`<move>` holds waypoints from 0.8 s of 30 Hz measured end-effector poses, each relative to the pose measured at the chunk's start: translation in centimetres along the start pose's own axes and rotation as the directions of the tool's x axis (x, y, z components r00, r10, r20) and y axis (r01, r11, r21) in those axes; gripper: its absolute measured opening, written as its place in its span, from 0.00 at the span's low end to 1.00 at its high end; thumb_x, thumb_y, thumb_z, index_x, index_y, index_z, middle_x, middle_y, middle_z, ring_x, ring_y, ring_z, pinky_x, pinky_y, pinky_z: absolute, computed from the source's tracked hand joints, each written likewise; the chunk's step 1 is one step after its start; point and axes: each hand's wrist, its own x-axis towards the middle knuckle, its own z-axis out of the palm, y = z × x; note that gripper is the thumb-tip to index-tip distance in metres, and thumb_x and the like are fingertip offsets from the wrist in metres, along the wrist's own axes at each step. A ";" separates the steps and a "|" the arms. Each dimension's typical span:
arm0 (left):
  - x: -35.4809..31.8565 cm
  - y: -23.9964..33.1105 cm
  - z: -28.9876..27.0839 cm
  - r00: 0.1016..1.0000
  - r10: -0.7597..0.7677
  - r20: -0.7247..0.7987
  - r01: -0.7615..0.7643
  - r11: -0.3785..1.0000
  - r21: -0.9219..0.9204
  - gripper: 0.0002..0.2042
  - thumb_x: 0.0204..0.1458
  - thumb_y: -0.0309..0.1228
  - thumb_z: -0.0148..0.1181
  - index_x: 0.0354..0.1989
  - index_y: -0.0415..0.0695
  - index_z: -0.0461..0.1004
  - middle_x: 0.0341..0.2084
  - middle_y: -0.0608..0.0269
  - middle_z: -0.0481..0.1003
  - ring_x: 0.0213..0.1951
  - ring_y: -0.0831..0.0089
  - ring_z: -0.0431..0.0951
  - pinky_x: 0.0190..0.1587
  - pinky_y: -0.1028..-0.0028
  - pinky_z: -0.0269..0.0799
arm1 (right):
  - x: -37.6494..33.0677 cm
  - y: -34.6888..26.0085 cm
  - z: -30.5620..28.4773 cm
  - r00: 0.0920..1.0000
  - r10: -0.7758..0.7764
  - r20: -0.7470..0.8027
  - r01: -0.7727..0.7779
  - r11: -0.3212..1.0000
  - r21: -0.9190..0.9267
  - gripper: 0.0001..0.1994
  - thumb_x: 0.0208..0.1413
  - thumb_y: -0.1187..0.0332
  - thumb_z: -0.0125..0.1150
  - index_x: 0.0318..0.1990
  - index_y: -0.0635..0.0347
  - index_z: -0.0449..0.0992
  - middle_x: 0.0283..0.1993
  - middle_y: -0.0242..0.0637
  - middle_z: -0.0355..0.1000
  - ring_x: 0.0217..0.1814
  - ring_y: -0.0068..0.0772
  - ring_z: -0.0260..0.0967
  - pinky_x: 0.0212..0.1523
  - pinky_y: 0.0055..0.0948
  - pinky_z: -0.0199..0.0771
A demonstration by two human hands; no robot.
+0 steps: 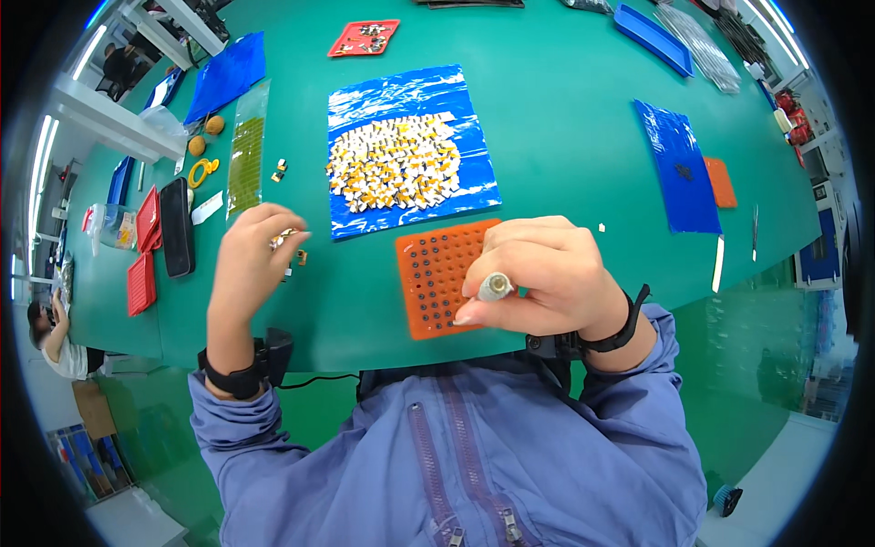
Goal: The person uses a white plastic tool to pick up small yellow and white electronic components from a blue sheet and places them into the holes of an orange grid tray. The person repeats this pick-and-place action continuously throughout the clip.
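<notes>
A: Far left?
B: Red trays [141, 284], black phone [178, 228] beside them, yellow scissors [202, 172], then a clear sleeve [247, 155] with greenish strips.
A: Left hand?
B: Left hand [258, 257] is low over the bench [346, 301]. Thumb and forefinger nearly together, small shiny piece [281, 239] between them. Hand blurred; can't tell if gripped or lying behind. Loose bits [302, 258] just beside.
A: Middle?
B: Blue sheet [401, 96] with a white-and-yellow heap [392, 169]. Nearer the body, orange tray [419, 326], dark round bits in its left columns.
A: Right hand?
B: Right hand [551, 281] over the tray's right side. Fingers closed round a pale stick [495, 286], end facing up.
A: Far right?
B: Second blue sheet [679, 178], tweezers [755, 233].
</notes>
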 end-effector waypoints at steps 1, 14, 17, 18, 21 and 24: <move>0.5 0.4 0.5 1.000 0.029 0.003 -0.029 0.999 -0.018 0.06 0.39 0.27 0.60 0.27 0.41 0.73 0.26 0.60 0.72 0.33 0.62 0.71 0.36 0.68 0.66 | 0.0 0.0 0.0 1.000 0.001 0.003 -0.001 1.000 0.013 0.10 0.35 0.71 0.70 0.22 0.62 0.71 0.17 0.31 0.66 0.14 0.26 0.59 0.14 0.22 0.56; 4.2 -0.8 5.0 0.990 -0.028 0.141 0.051 0.985 -0.163 0.07 0.39 0.28 0.62 0.24 0.41 0.70 0.23 0.58 0.68 0.30 0.64 0.70 0.33 0.69 0.65 | -0.1 0.7 -1.1 0.983 0.100 -0.156 -0.084 0.990 0.110 0.10 0.35 0.70 0.70 0.22 0.60 0.71 0.17 0.29 0.65 0.15 0.19 0.58 0.16 0.19 0.56; 4.3 -0.4 4.7 0.974 -0.080 0.210 0.124 0.971 -0.204 0.07 0.39 0.27 0.62 0.23 0.39 0.70 0.21 0.58 0.69 0.26 0.65 0.71 0.30 0.70 0.66 | -0.2 0.8 -1.2 0.981 0.092 -0.168 -0.078 0.993 0.088 0.10 0.35 0.71 0.69 0.21 0.60 0.70 0.16 0.28 0.65 0.15 0.20 0.58 0.16 0.19 0.56; 4.3 -0.3 4.4 0.967 -0.098 0.235 0.147 0.968 -0.201 0.07 0.39 0.27 0.62 0.22 0.39 0.70 0.20 0.58 0.69 0.25 0.66 0.71 0.29 0.70 0.66 | -0.2 0.8 -1.3 0.982 0.102 -0.159 -0.092 0.993 0.070 0.10 0.35 0.71 0.69 0.21 0.60 0.70 0.17 0.28 0.65 0.15 0.19 0.58 0.16 0.19 0.57; 4.3 0.1 3.8 0.963 -0.109 0.247 0.156 0.971 -0.180 0.07 0.39 0.26 0.61 0.22 0.38 0.70 0.19 0.57 0.70 0.24 0.66 0.72 0.28 0.71 0.67 | -0.1 0.7 -1.5 0.980 0.133 -0.145 -0.128 0.991 0.044 0.11 0.36 0.72 0.68 0.19 0.60 0.69 0.17 0.28 0.66 0.15 0.19 0.59 0.16 0.19 0.57; 3.9 -0.3 3.9 0.981 -0.065 0.183 0.107 0.968 -0.226 0.07 0.40 0.25 0.60 0.23 0.36 0.69 0.18 0.60 0.71 0.20 0.73 0.71 0.24 0.75 0.66 | 0.0 0.7 -1.4 0.977 0.151 -0.151 -0.144 0.988 0.061 0.10 0.37 0.73 0.68 0.19 0.59 0.68 0.18 0.29 0.68 0.16 0.18 0.59 0.16 0.18 0.58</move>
